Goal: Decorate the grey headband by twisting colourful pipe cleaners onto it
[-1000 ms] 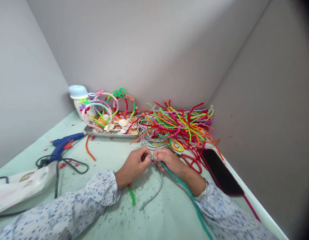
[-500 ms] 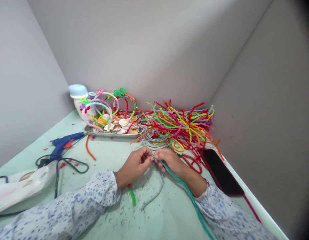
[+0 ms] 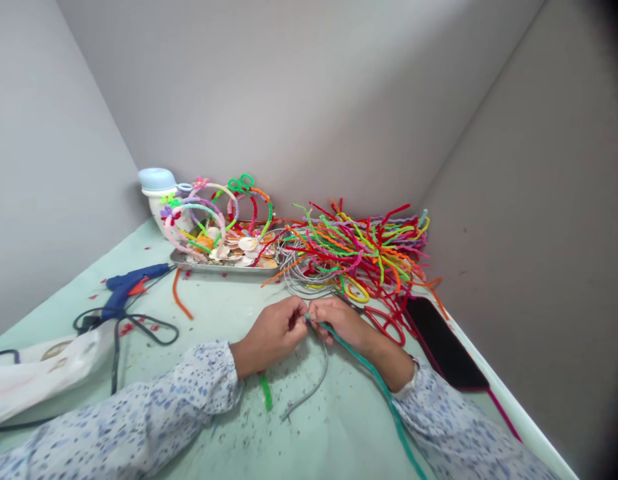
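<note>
My left hand and my right hand meet over the middle of the table, fingertips pinched together. Between them is the end of a teal pipe cleaner, which trails across my right wrist to the bottom edge. A thin grey wire curves down to the table from the same spot, and a bit of purple shows there. My left fingers are closed at this join; what they grip is mostly hidden. Below my left wrist, a green pipe cleaner piece sticks out, partly covered.
Behind my hands are red-handled scissors, coiled grey wire and heaped pipe cleaners. A shell tray with wrapped headbands stands by a white bottle. Left lie a blue glue gun and plastic bag; right, a phone.
My left fingers have curled tighter at the join, and the thumb has shifted slightly. My right hand and the trailing teal pipe cleaner have barely moved.
</note>
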A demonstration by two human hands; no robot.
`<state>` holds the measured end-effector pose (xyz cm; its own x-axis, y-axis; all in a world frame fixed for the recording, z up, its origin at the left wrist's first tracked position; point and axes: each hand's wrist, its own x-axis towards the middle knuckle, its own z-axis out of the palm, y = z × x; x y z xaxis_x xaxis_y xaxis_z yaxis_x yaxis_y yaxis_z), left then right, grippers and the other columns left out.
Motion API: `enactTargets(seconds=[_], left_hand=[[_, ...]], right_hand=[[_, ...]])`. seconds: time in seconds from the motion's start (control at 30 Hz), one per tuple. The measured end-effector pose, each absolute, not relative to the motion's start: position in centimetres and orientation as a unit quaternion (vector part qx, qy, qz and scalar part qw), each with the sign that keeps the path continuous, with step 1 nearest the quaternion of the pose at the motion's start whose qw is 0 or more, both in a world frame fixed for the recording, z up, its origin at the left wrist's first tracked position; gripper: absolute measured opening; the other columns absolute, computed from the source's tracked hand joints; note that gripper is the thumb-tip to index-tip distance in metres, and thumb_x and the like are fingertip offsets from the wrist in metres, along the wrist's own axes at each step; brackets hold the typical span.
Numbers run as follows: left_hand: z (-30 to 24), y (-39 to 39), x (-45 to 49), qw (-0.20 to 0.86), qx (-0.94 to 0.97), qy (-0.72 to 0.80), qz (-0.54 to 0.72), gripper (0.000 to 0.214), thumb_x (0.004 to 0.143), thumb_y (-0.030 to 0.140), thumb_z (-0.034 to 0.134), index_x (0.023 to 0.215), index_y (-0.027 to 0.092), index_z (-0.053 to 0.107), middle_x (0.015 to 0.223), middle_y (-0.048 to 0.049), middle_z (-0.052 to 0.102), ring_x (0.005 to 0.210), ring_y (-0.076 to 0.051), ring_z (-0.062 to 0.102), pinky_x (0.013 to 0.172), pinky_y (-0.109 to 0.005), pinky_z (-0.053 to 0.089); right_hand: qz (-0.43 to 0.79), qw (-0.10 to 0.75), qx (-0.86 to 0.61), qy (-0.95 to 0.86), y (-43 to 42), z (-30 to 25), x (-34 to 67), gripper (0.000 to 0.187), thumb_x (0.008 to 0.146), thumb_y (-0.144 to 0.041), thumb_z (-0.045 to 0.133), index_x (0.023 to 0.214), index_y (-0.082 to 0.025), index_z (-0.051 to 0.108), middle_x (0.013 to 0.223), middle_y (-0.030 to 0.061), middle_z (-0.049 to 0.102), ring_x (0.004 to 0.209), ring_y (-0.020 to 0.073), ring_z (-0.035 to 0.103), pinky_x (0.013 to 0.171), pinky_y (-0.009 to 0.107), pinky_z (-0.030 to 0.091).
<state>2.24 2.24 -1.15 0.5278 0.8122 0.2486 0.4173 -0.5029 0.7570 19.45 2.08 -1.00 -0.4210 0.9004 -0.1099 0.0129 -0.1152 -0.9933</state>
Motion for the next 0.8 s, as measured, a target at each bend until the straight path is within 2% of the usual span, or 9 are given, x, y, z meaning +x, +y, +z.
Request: enactTargets(seconds=[0.43, 0.57, 0.7, 0.8], left_hand=[[-1.28, 2.42, 2.03, 0.331, 0.821, 0.364, 0.290, 0.008, 0.075, 0.013, 0.042, 0.072, 0.018, 0.047, 0.063, 0.0035, 0.045, 0.059, -0.012, 0.041, 0.055, -0.023, 0.032], [-1.11, 2.59, 1.83, 0.391, 0.783, 0.360, 0.323, 0.009, 0.081, 0.016, 0.041, 0.077, 0.018, 0.049, 0.066, 0.0035, 0.045, 0.061, -0.012, 0.041, 0.057, -0.023, 0.033], [-0.70, 2.44, 1.80, 0.414, 0.766, 0.361, 0.335, 0.018, 0.089, 0.025, 0.039, 0.085, 0.017, 0.054, 0.069, 0.0020, 0.050, 0.064, -0.013, 0.044, 0.059, -0.023, 0.036], [-0.38, 2.23, 1.87, 0.413, 0.767, 0.363, 0.332, 0.023, 0.090, 0.029, 0.039, 0.080, 0.017, 0.055, 0.067, 0.0018, 0.051, 0.063, -0.013, 0.045, 0.058, -0.023, 0.036]], right_hand=[[0.637, 0.351, -0.380, -0.571, 2.09, -1.03, 19.63, 0.011, 0.065, -0.021, 0.049, 0.056, -0.017, 0.053, 0.042, -0.0053, 0.044, 0.036, 0.0082, 0.038, 0.036, 0.020, 0.029], [0.642, 0.372, -0.379, -0.552, 2.16, -1.31, 19.72, 0.011, 0.067, -0.023, 0.048, 0.059, -0.017, 0.052, 0.045, -0.0052, 0.045, 0.037, 0.0081, 0.038, 0.036, 0.020, 0.030], [0.644, 0.385, -0.380, -0.541, 2.17, -1.57, 19.59, 0.011, 0.069, -0.024, 0.049, 0.060, -0.017, 0.052, 0.045, -0.0052, 0.044, 0.038, 0.0081, 0.039, 0.036, 0.019, 0.031], [0.642, 0.389, -0.381, -0.539, 2.16, -1.76, 19.46, 0.011, 0.069, -0.024, 0.051, 0.061, -0.017, 0.053, 0.048, -0.0046, 0.046, 0.039, 0.0083, 0.040, 0.036, 0.020, 0.032]])
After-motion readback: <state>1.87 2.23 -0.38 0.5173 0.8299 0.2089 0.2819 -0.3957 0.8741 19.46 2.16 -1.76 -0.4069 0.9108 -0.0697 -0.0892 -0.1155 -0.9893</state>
